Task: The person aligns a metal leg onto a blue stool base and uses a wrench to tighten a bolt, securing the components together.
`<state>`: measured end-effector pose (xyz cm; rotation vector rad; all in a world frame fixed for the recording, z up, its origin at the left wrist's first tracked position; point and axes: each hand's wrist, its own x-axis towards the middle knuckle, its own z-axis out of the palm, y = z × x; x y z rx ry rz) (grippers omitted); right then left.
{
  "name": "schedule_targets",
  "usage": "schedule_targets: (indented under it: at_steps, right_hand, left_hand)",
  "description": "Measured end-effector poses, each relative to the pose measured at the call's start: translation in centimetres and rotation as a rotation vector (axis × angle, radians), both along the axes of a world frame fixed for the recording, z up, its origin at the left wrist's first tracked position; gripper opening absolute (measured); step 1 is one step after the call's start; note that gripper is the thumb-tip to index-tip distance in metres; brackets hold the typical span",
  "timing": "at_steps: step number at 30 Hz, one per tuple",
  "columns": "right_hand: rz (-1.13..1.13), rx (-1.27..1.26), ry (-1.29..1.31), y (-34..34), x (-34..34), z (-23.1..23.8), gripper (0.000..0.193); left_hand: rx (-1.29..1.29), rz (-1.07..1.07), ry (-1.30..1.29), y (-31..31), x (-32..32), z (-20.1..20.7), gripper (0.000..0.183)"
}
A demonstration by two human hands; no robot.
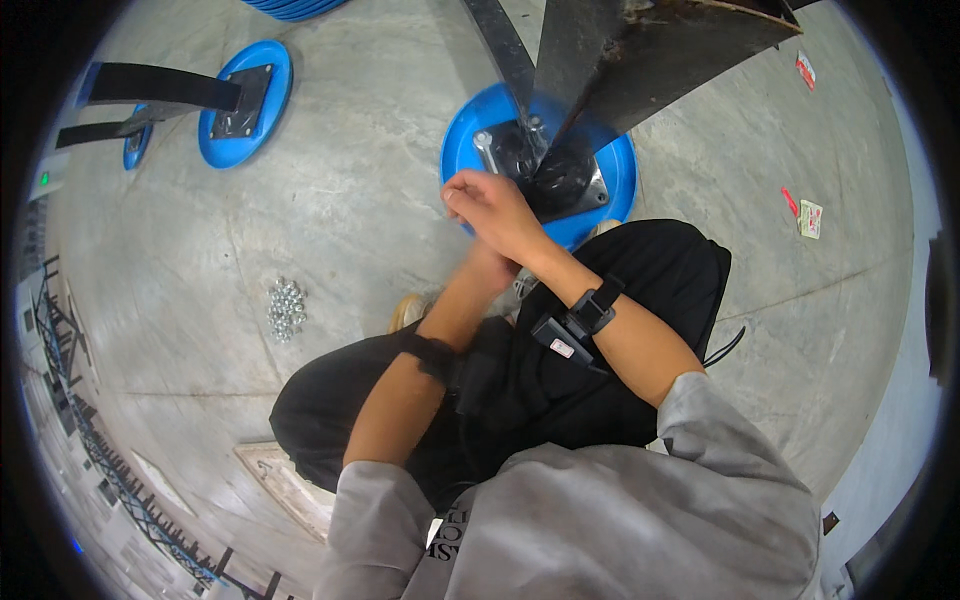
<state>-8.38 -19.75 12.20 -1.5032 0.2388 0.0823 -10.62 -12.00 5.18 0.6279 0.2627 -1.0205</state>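
My right hand (492, 208) is closed, its fingers curled, just in front of the near left edge of a black metal base plate (580, 200). Whatever it may hold is hidden. Right by its knuckles a silver wrench (486, 150) lies at the plate's left corner; I cannot tell whether the hand touches it. My left hand (490, 268) is underneath the right wrist, and its fingers are hidden. The plate sits in a round blue dish (457, 140), and a wide dark metal post (640, 85) rises from it, leaning up to the right.
A pile of small silver nuts (286, 308) lies on the concrete floor at left. Another blue dish (283, 80) with a black post stands at upper left, near stacked blue dishes (292, 8). Two small packets (810, 220) (806, 70) lie at right.
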Motion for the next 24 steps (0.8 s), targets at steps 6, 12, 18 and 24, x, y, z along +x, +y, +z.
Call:
schedule_targets:
  at_steps: [6, 12, 18, 24]
  right_hand:
    - [0.111, -0.177, -0.152, 0.0, -0.2, 1.1, 0.017]
    - [0.086, -0.289, -0.299, 0.4, -0.9, 1.3, 0.022]
    - [-0.032, 0.125, 0.361, 0.2, -0.3, -3.0, 0.039]
    - [-0.115, 0.750, 0.422, 1.3, 0.7, -4.1, 0.024]
  left_hand:
    - [-0.418, 0.131, 0.086, -1.5, -2.1, -0.8, 0.026]
    - [0.669, 0.060, -0.161, 3.9, 1.7, 5.1, 0.035]
    - [0.954, -0.563, -0.797, 10.0, 11.2, 8.0, 0.044]
    - [0.841, -1.072, -1.017, 8.6, 14.7, 8.1, 0.047]
